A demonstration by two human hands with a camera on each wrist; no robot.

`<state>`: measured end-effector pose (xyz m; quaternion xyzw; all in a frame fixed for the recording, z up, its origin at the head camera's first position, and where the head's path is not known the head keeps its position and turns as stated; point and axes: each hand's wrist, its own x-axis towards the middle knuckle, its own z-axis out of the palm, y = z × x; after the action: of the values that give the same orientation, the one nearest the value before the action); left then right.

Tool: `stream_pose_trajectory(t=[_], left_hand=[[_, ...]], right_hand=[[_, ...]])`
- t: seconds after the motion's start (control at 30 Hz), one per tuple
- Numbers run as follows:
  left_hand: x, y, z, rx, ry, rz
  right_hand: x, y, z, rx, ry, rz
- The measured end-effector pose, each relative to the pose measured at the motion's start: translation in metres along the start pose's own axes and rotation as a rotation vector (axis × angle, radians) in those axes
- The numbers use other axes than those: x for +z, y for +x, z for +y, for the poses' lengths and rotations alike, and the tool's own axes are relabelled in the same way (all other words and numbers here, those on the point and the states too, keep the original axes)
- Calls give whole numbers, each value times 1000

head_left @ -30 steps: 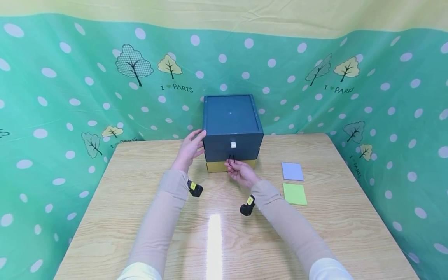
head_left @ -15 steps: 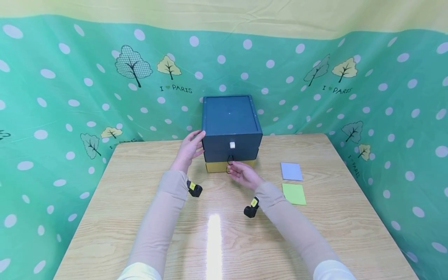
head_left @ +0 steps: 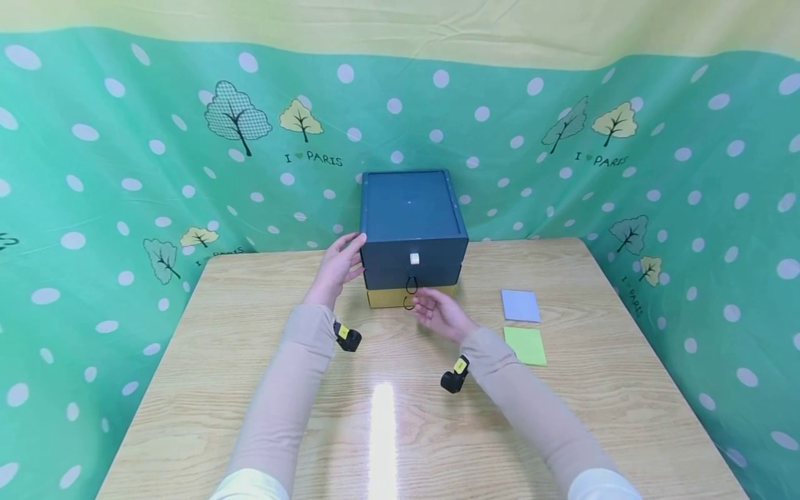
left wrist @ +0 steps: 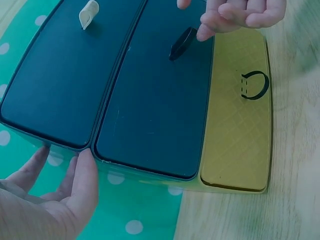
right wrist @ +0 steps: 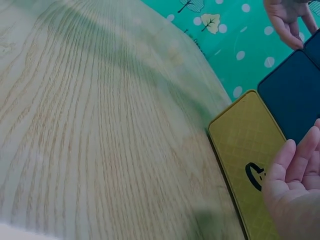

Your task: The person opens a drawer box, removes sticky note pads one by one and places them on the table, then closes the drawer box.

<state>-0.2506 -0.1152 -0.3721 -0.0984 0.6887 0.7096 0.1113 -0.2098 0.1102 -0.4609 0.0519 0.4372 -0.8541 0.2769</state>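
Observation:
A drawer unit [head_left: 409,201] with a dark blue top and two dark blue drawers over a yellow one stands at the back of the table. My left hand [head_left: 337,271] rests its fingertips and thumb on the unit's left side, fingers fairly straight. Just in front of the lower drawers, my right hand [head_left: 442,314] hangs with relaxed fingers and nothing in them. One fingertip is close to the black loop [left wrist: 183,44] of the middle drawer; whether they touch I cannot tell. Another black loop [left wrist: 257,85] is on the yellow drawer [left wrist: 235,140]. The top drawer has a white tab [head_left: 414,258]. All three drawers look closed.
A blue-violet sticky note pad [head_left: 521,305] and a green sticky note pad [head_left: 525,346] lie on the wooden table [head_left: 237,389], right of the unit. A green dotted curtain [head_left: 512,173] hangs behind and along both sides.
My right hand has let go of the middle drawer's black loop and drawn back slightly to the right and toward me. My left hand stays against the unit's side.

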Motion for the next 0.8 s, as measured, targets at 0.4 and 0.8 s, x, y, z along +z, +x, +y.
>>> stream_pose_trajectory(t=[0.4, 0.8], left_hand=[[-1, -2, 0, -11, -4, 13], [1, 0, 0, -7, -4, 16]], right_hand=[[-24, -1, 19, -7, -43, 55], [-37, 11, 38, -1, 30, 181]])
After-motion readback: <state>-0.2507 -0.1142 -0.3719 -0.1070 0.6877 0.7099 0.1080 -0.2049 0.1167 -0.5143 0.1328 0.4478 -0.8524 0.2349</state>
